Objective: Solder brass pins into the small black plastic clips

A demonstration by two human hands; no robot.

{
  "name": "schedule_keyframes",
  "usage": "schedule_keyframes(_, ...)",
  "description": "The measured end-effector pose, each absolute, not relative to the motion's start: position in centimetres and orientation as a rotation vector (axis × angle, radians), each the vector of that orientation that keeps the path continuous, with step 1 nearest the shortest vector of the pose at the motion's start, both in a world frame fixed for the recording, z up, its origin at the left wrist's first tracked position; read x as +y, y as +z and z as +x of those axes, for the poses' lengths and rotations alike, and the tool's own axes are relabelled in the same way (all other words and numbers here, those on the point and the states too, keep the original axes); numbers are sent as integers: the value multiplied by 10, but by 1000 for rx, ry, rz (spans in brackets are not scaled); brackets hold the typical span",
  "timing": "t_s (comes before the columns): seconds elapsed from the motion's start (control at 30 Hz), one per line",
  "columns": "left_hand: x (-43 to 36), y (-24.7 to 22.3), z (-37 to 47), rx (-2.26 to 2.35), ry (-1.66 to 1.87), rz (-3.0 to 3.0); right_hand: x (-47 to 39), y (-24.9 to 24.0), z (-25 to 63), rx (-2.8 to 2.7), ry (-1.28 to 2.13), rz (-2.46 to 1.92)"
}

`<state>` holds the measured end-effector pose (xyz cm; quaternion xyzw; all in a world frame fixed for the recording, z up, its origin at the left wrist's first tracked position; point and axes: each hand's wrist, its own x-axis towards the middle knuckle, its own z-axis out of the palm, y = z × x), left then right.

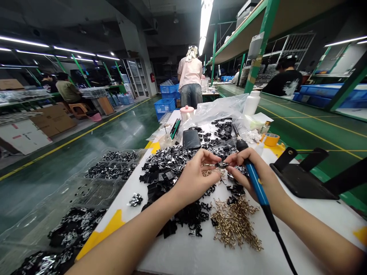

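Over the middle of the white table, my left hand [197,177] pinches a small dark metal part [222,165] between thumb and fingers. My right hand [252,172] meets it from the right, fingertips at the same part. A blue-handled tool [256,183] with a black cord rests across my right hand, its thin tip pointing up and away. Below the hands lies a heap of brass-coloured bent pins [236,223]. Black and silver small parts [163,168] are piled to the left and behind. Finer details of the pinched part are too small to tell.
Clear trays of small parts [106,191] stand along the left. A black phone-like slab [191,139], pink-lidded cup [187,113] and white bottle [251,103] are farther back. Orange tape [270,139] and a black metal bracket [306,177] sit right. A person [190,76] stands beyond.
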<state>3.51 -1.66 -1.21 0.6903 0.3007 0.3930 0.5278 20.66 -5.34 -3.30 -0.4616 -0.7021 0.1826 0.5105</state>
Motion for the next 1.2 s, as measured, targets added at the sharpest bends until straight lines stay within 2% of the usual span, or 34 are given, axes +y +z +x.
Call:
schedule_keyframes(0.33,-20,-17,35,794,1003,1976,-51,-38,206,-1584,720,-1130)
schedule_keyframes(0.53,-14,-14,34,849,1015,1765,-50,-32,211,-1568,630,-1153)
schedule_keyframes(0.7,5,-13,28,973,1073,1485,-53,-18,223,-1535,565,-948)
schedule_keyframes(1.2,12,-14,22,962,1075,1381,-56,-31,236,-1590,773,-862)
